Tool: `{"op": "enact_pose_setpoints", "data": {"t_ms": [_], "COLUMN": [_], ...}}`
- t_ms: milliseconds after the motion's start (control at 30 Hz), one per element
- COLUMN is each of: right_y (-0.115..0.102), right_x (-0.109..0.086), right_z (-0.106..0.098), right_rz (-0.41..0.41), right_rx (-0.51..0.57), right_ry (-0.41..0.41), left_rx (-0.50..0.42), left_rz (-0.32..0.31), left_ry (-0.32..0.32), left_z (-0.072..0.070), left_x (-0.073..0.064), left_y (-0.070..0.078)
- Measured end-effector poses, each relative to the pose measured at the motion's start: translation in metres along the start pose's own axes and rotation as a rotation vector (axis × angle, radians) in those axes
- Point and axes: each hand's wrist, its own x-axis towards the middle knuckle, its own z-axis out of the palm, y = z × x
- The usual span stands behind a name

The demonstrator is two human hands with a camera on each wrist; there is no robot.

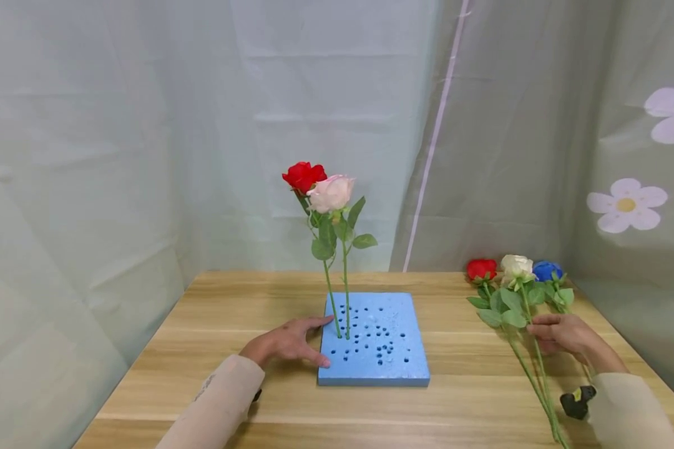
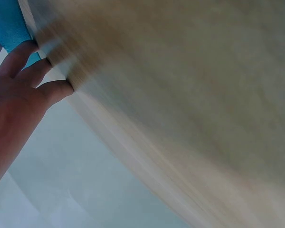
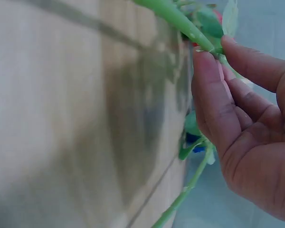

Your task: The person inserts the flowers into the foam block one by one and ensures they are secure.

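Note:
A blue foam board (image 1: 393, 368) pierced with many holes lies on the table. A red rose (image 1: 304, 177) and a pale pink rose (image 1: 331, 193) stand upright in its left part. My left hand (image 1: 292, 342) rests at the board's left edge, thumb and fingers spread; the left wrist view shows its fingers (image 2: 35, 71) beside the blue edge. On the right, my right hand (image 1: 564, 337) pinches the stem of a white rose (image 1: 518, 269) between thumb and fingertips. That green stem (image 3: 180, 21) passes between the fingertips in the right wrist view.
Another red rose (image 1: 481, 269) lies left of the white one, and a blue rose (image 1: 547, 270) lies to its right, near my right hand. The wooden table (image 1: 230, 312) meets pale curtains (image 1: 326, 75) at the back and sides.

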Motion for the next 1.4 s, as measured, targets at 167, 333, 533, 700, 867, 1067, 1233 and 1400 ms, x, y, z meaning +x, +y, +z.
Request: {"op": "enact_pose_setpoints", "data": {"t_ms": [167, 333, 533, 700, 867, 1067, 1233, 1400], "right_y": [-0.012, -0.027, -0.042, -0.059, -0.074, -0.085, -0.096, -0.110], "right_x": [-0.004, -0.005, -0.004, -0.003, 0.000, 0.002, 0.005, 0.009], "right_z": [0.001, 0.003, 0.011, 0.020, 0.028, 0.036, 0.043, 0.052], "right_rz": [-0.057, -0.098, -0.139, -0.160, -0.163, -0.164, -0.194, -0.217], "right_rx": [0.009, -0.014, 0.002, 0.001, 0.016, 0.056, 0.089, 0.103], "right_ry": [0.014, 0.008, 0.026, 0.044, 0.042, 0.042, 0.051, 0.058], "left_rx": [-0.002, -0.008, -0.007, -0.010, 0.001, 0.007, 0.007, 0.010], "left_rz": [0.011, -0.001, 0.000, -0.006, 0.005, 0.020, 0.031, 0.029], "left_ry": [-0.005, -0.006, -0.002, -0.001, -0.003, -0.007, -0.008, -0.004], "left_z": [0.002, 0.002, 0.002, 0.001, 0.001, 0.002, 0.001, 0.000], "left_x": [-0.001, -0.001, -0.001, -0.002, -0.002, -0.001, -0.001, -0.002], "left_y": [-0.001, 0.000, 0.001, 0.002, 0.003, 0.003, 0.002, 0.000]}}
